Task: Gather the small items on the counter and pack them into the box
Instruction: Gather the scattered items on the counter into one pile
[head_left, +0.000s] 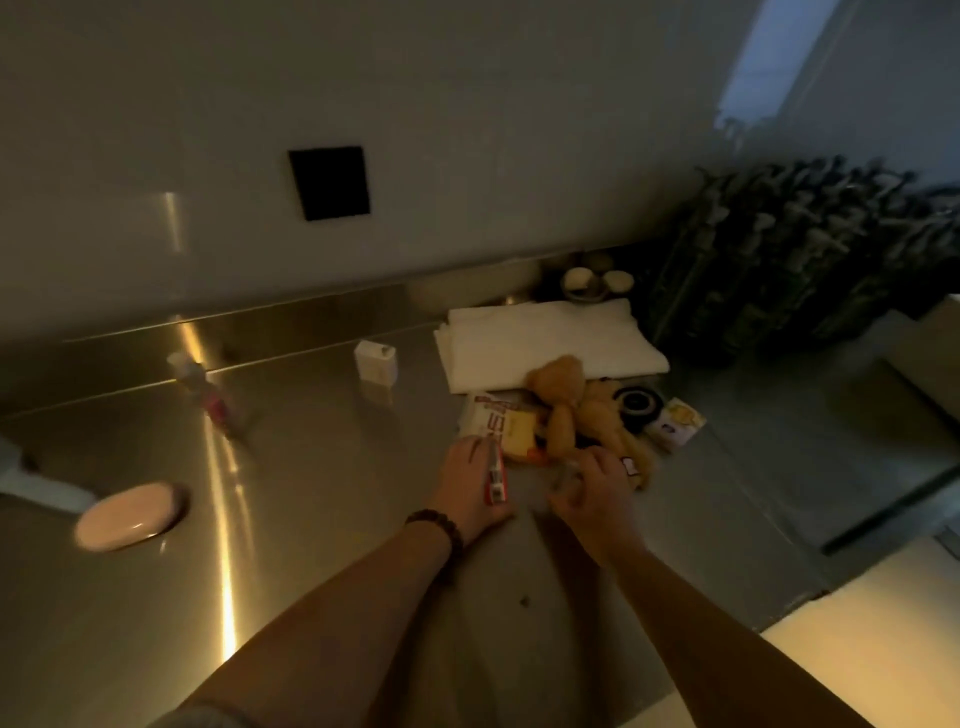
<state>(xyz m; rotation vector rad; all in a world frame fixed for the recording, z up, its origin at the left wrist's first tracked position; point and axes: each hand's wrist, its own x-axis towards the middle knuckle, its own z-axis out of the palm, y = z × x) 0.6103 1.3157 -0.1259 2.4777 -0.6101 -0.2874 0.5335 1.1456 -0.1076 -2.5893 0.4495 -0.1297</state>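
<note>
Head view, dim and blurred: steel bench (322, 545), both forearms reaching forward to a heap of small items at centre.

Item 1. Left hand (470, 486): fingers curled round a slim red-and-white packet (495, 475), gripping it just above the bench. Beaded bracelet (439, 525) on that wrist.

Item 2. Right hand (597, 493): fingers bent over the near edge of the heap, seemingly pinching something small and pale; blur leaves it uncertain whether anything is held, so its state cannot be told.

Item 3. Heap: red-and-white pouch (485, 418), yellow packet (519, 439), tan soft toy (561, 395) lying across them, black ring-shaped object (639, 402) behind, small printed carton (675, 423) to the right.

Item 4. Scattered further off: small white cube (376, 361), small bottle (200, 384) at left, round pale dish (130, 514) near the left edge.

Item 5. Folded white cloth (545, 340) behind the heap, bowls (597, 283) beyond it by the wall.

Item 6. Box: not identifiable here; a pale surface at lower right may belong to it, not certain.

Step in hand, as judged: gathering, early; most items lie unpacked. The next move likely calls for securing both grips, then carrying the pickings to the box, wherever it stands, without dragging the toy off the heap.
</note>
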